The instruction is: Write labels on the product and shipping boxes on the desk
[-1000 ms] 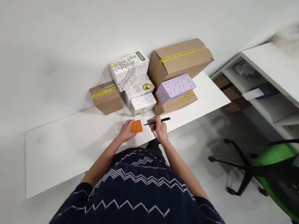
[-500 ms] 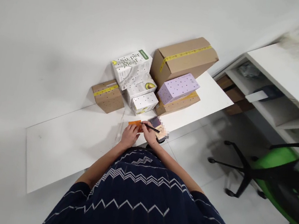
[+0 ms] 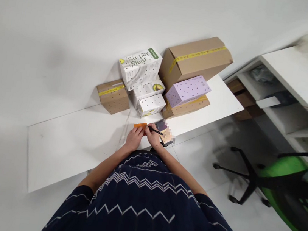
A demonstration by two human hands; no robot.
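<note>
An orange paper slip [image 3: 140,125] lies on the white table. My left hand [image 3: 134,138] rests over its near edge with the fingers laid out on it, partly hiding it. My right hand [image 3: 151,137] is closed round a black pen [image 3: 156,131], whose writing end points down to the left at the slip. The two hands are close together at the table's near edge. Just right of my right hand is a flat, dark and tan item [image 3: 160,125], partly blurred out, so I cannot make out what it is.
Behind my hands stand white boxes [image 3: 151,105], a lilac box [image 3: 188,91], a large taped carton [image 3: 199,57] and a smaller carton [image 3: 114,96] against the wall. A green and black chair [image 3: 285,180] and a white shelf unit [image 3: 290,85] are at the right.
The view has shifted slightly. My right hand still holds the pen at the orange slip, and the pen's angle differs only a little. My left hand stays on the slip.
</note>
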